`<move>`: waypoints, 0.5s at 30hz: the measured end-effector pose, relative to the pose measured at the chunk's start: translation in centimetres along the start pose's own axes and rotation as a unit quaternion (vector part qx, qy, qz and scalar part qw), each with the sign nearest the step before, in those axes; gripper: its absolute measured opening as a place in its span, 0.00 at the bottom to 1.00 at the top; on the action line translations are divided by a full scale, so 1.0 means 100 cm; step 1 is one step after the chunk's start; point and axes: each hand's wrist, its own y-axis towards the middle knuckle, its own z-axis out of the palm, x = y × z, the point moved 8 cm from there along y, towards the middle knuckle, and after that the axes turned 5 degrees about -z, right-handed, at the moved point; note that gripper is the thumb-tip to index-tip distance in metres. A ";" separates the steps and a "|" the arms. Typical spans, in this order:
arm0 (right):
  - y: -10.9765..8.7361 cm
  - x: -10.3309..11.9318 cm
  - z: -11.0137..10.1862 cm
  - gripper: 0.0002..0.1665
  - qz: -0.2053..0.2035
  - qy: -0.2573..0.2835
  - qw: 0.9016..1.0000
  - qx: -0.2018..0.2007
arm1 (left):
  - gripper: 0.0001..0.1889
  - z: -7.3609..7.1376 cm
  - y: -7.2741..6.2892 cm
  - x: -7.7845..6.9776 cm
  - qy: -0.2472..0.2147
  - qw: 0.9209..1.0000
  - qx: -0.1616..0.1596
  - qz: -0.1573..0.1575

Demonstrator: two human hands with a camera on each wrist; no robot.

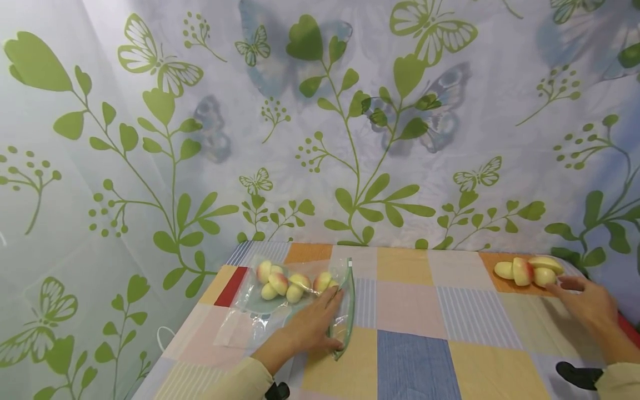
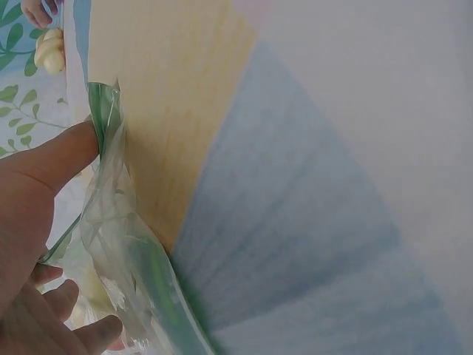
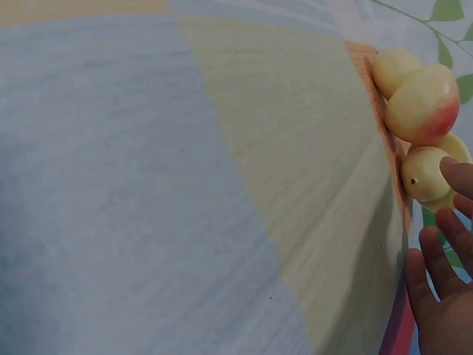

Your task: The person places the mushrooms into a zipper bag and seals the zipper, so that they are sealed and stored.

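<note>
In the head view, a clear zip bag (image 1: 260,319) with a green zip edge lies on the left of the table, several yellow, red-blushed fruits (image 1: 278,284) inside it. My left hand (image 1: 312,322) rests over the bag near its mouth, fingers extended, the thumb by the front end of the zip strip. The left wrist view has the thumb (image 2: 70,151) against the green strip (image 2: 106,111). At the far right, my right hand (image 1: 590,303) is beside a cluster of similar fruits (image 1: 522,272). Its thumb overlaps a small round fruit (image 3: 425,174) in the right wrist view; the other fingers are spread.
A patchwork cloth (image 1: 410,311) covers the table. Behind it hangs a pale curtain (image 1: 320,139) with green leaves and butterflies. A white loop of cord (image 1: 162,336) shows at the table's left edge.
</note>
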 end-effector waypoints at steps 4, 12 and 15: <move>0.001 -0.003 0.002 0.34 0.017 -0.001 1.000 0.000 | 0.63 0.001 0.000 0.001 -0.001 1.000 0.004 0.002; 0.008 -0.010 0.008 0.36 0.024 -0.005 1.000 -0.005 | 0.63 0.001 0.002 0.002 -0.007 1.000 0.005 0.001; 0.010 -0.013 0.011 0.38 0.030 -0.015 0.999 0.001 | 0.63 0.001 0.003 0.001 -0.007 1.000 0.006 0.004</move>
